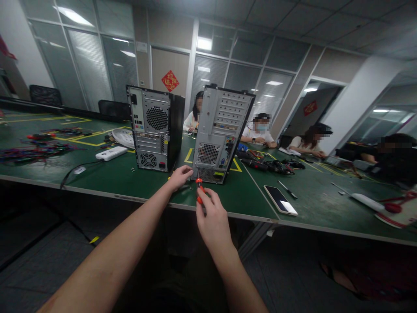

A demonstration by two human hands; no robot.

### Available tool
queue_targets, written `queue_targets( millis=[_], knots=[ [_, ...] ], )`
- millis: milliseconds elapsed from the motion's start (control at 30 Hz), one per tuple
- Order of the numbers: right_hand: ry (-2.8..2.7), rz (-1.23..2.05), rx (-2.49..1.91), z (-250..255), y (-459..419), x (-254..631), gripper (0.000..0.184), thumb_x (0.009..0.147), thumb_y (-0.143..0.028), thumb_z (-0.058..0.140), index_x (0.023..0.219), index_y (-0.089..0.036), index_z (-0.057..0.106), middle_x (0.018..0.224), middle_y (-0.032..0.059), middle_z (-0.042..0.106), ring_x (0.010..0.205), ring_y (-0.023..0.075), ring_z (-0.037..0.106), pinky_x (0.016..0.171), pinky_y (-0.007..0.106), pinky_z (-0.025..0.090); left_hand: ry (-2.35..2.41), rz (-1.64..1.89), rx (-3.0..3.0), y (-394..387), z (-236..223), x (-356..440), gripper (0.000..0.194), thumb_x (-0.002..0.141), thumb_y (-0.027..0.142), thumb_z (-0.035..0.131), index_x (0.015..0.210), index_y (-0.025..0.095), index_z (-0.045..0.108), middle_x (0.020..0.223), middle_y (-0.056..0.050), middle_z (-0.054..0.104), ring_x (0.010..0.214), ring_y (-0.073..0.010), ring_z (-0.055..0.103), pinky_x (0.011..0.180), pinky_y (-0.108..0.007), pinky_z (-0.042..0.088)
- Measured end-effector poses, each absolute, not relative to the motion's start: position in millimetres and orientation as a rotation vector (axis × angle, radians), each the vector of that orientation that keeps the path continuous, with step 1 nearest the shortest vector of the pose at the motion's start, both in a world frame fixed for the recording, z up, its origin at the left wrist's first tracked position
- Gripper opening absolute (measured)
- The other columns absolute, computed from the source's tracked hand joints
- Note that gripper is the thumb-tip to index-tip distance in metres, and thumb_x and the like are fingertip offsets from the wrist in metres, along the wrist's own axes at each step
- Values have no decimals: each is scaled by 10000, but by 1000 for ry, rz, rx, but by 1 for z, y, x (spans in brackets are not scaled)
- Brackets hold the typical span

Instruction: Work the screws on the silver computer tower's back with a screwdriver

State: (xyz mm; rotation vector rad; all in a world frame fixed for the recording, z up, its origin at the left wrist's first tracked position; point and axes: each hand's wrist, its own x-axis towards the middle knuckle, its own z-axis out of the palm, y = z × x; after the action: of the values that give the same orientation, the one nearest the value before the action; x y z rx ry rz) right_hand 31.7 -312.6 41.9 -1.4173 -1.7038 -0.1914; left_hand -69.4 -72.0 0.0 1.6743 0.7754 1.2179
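Pinching the red-and-black screwdriver (200, 187) in a narrow grip with the right hand (213, 213), just below frame centre! Pointing it up at the lower left corner of the computer tower (224, 115), right of centre. Holding the left hand (180, 177) close by that corner, impossible to tell whether gripping anything. Spotting a second tower (151, 139), left of centre.

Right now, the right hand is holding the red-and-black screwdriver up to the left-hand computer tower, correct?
No, wrong tower: the head view shows the right hand holding the red-and-black screwdriver up to the right-hand computer tower.
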Motion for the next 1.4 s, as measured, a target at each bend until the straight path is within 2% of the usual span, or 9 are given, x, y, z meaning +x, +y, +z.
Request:
queue_targets(
  millis=[100,333,533,700,800,1000,1200,1333,1400],
  knots=[
    [-1656,-205,-1386,40,-310,34,378,1006,-172,530,1365,-186,646,1302,147,655,1123,251,696,986,380,586,781,1218,1680,-73,1,-70,338,780,480,740,929,178,718,861,-46,720,830,-194,631,768,-309,516],
    [-1615,-193,-1360,37,-307,37,300,1003,-247,614,1282,-146,659,1106,135,721,1001,248,721,878,368,616,780,1195,1696,-75,2,-72,338,788,481,716,924,172,702,866,-47,701,824,-192,614,763,-309,500],
    [-1646,-263,-1358,39,-309,38,290,1005,-152,554,1261,-169,687,1258,152,694,1154,254,687,1014,400,570,772,1192,1683,-77,3,-71,357,773,490,730,932,172,696,867,-42,702,828,-194,616,765,-312,495],
    [-1656,-308,-1371,40,-310,38,308,996,-119,535,1251,-158,703,1291,160,683,1185,258,677,1047,401,550,784,1197,1681,-75,2,-71,349,769,490,733,910,173,690,833,-31,687,803,-183,604,742,-301,490],
    [-1629,-263,-1362,38,-309,38,251,997,-172,581,1222,-161,692,1219,145,711,1114,252,702,986,379,575,772,1208,1693,-74,1,-71,343,778,488,730,912,174,698,830,-35,687,790,-181,603,733,-301,492],
    [-1515,-112,-1382,35,-306,38,207,1007,-358,633,1084,-171,677,925,63,716,763,177,708,747,288,601,757,1207,1698,-74,1,-72,334,783,476,725,917,171,701,847,-41,694,810,-188,608,735,-301,487],
    [-1536,-266,-1363,39,-306,39,244,1009,-287,608,1216,-192,694,1269,140,654,1026,235,708,907,362,599,771,1201,1684,-73,1,-71,325,778,463,726,918,170,706,847,-41,693,815,-189,606,752,-304,483],
    [-1636,-242,-1396,41,-309,37,284,1006,-200,563,1244,-206,717,1328,144,633,981,218,723,952,382,596,760,1200,1672,-73,0,-71,329,778,467,725,924,172,705,854,-37,699,813,-185,608,750,-299,485],
    [-1680,-217,-1401,42,-311,36,331,991,-155,546,1275,-204,708,1360,153,622,1034,226,721,978,384,592,766,1200,1674,-73,0,-71,328,782,461,722,932,171,707,861,-39,703,814,-184,609,748,-298,487]
  ],
)
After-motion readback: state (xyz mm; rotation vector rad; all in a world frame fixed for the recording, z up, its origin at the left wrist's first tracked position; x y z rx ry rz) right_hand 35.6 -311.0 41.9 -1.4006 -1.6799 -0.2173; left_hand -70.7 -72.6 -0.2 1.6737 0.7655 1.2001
